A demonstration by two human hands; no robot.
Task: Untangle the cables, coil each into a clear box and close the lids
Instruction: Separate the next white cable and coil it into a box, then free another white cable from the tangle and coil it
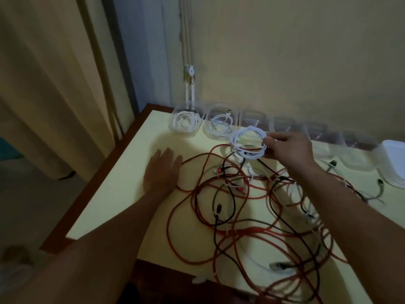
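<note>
**Right hand holds white coil, left hand flat on table**

Right hand [287, 148] at 12 o'clock of the tangle [241, 207]: thumb and curled fingers pinch the coil [248, 145] at its 3 o'clock edge; coil sits just in front of the box row, 1 strand trailing down into the tangle. Left hand [163, 172] at 9 o'clock of the tangle: fingers straight, palm down on the table [118, 194], holding nothing. Tangle is red, black and white cable, mid-table. Box 1 [186, 122] and box 2 [219, 127] at 11 o'clock each hold white cable, lids off; more boxes run toward 2 o'clock, blurred; lids [392, 163] stacked at 3 o'clock.
</note>
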